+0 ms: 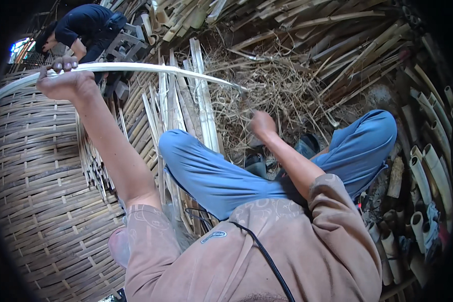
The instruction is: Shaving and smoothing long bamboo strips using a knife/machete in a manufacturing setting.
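A long pale bamboo strip (131, 67) arches from the far left edge to the middle of the view. My left hand (65, 80), arm stretched out to the far left, is closed around it with the fingers curled over the top. The strip's thin right end tapers off a little beyond my right hand (262, 125). That hand is closed in a fist in front of my knees; a dark, blurred shape shows just above it, too unclear to name. My legs in blue trousers (211, 166) are bent and spread on either side of the right hand.
Fine bamboo shavings (282, 80) cover the ground ahead. Split bamboo slats (202, 100) lie by my left knee, beside a large woven bamboo mat (40, 166). Cut bamboo tubes (430, 161) line the right. Another person (88, 27) bends over at the far left.
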A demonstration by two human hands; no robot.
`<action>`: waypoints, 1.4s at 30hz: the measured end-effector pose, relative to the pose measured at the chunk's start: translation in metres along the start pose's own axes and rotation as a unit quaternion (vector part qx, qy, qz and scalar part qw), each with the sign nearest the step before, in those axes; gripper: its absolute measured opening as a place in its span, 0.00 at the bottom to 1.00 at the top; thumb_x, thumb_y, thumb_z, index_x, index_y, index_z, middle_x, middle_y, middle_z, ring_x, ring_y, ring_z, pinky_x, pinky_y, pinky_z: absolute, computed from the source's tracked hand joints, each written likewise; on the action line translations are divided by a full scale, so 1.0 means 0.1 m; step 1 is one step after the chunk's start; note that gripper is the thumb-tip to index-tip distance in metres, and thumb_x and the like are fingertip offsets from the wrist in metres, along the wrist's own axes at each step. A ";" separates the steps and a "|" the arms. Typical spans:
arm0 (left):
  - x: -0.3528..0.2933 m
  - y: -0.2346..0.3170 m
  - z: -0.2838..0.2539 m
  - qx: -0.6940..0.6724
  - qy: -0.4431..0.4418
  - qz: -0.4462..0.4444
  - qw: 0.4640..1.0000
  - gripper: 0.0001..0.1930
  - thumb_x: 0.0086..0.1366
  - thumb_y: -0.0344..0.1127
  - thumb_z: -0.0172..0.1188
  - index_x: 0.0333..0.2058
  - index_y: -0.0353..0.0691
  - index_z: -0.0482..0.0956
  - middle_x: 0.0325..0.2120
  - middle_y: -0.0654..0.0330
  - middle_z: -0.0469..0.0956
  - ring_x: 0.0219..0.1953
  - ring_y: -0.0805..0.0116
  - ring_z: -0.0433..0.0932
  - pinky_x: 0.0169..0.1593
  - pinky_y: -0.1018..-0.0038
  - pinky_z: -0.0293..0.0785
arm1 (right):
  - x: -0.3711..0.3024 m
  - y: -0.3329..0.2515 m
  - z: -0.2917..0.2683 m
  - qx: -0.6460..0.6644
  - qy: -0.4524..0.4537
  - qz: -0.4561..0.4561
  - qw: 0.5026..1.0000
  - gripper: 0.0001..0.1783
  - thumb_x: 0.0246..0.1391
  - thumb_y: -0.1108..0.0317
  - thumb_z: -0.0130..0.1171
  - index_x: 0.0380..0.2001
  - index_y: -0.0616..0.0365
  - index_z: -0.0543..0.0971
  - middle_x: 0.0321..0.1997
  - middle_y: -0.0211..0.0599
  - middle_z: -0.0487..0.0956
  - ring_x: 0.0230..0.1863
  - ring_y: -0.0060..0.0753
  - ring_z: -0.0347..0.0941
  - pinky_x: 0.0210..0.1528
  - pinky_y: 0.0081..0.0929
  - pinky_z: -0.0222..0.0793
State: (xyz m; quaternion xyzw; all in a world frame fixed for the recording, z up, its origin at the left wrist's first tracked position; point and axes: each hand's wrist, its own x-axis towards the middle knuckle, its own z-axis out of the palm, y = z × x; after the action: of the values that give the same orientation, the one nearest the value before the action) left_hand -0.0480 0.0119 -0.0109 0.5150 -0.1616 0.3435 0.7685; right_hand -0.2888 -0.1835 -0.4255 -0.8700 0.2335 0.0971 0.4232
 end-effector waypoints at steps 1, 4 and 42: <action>-0.01 0.00 -0.01 -0.003 0.003 -0.002 1.000 0.13 0.63 0.45 0.41 0.23 0.45 0.57 0.14 0.65 0.57 0.13 0.74 0.55 0.21 0.75 0.51 | 0.02 0.18 -0.10 -0.013 -0.039 0.102 0.994 0.14 0.52 0.68 0.58 0.41 0.61 0.83 0.38 0.58 0.84 0.43 0.60 0.81 0.48 0.49 0.76; -0.05 0.04 -0.01 -0.019 -0.014 -0.007 1.000 0.13 0.65 0.42 0.43 0.24 0.46 0.56 0.15 0.66 0.57 0.14 0.74 0.55 0.22 0.74 0.53 | 0.11 0.14 -0.26 0.003 -0.009 0.034 0.999 0.13 0.52 0.69 0.59 0.40 0.63 0.83 0.40 0.57 0.84 0.43 0.59 0.82 0.47 0.48 0.78; -0.18 -0.02 0.46 0.010 0.070 0.015 0.997 0.14 0.60 0.37 0.47 0.19 0.47 0.53 0.14 0.66 0.56 0.13 0.75 0.53 0.21 0.74 0.49 | -0.01 -0.20 -0.27 0.029 0.069 -0.156 0.985 0.11 0.55 0.68 0.55 0.39 0.60 0.82 0.40 0.58 0.83 0.42 0.59 0.82 0.46 0.48 0.77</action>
State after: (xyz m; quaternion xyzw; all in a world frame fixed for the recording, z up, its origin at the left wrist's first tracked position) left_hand -0.0545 -0.0362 -0.0042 0.4950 -0.1118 0.3922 0.7672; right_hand -0.2802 -0.1934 -0.3946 -0.8878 0.1264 -0.0374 0.4409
